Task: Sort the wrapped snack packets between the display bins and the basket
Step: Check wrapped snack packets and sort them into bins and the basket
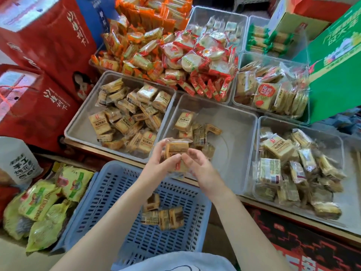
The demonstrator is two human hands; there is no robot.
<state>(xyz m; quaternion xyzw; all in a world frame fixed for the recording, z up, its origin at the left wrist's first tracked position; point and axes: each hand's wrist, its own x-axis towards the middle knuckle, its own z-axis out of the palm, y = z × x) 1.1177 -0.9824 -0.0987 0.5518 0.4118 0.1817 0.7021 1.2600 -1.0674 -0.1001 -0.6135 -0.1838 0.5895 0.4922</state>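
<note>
Both hands meet over the near edge of the middle bin [242,122]: the left hand [159,163] and the right hand [197,165] each curl round a small stack of brown packets [176,148], fingertips nearly touching at its front. How many packets the stack has cannot be told. Below the wrists stands the blue basket [109,194], with a few more brown packets [162,214] lying on its slotted floor. The middle bin holds a small cluster of like packets [195,130] at its near left. The left bin [78,122] is heaped with similar ones, and the right bin [345,212] has a looser pile. Farther back lie red-and-orange wrapped snacks [175,55]. Green bags [48,202] sit left of the basket, red boxes [39,55] beyond them, and a green carton [336,61] at far right.
</note>
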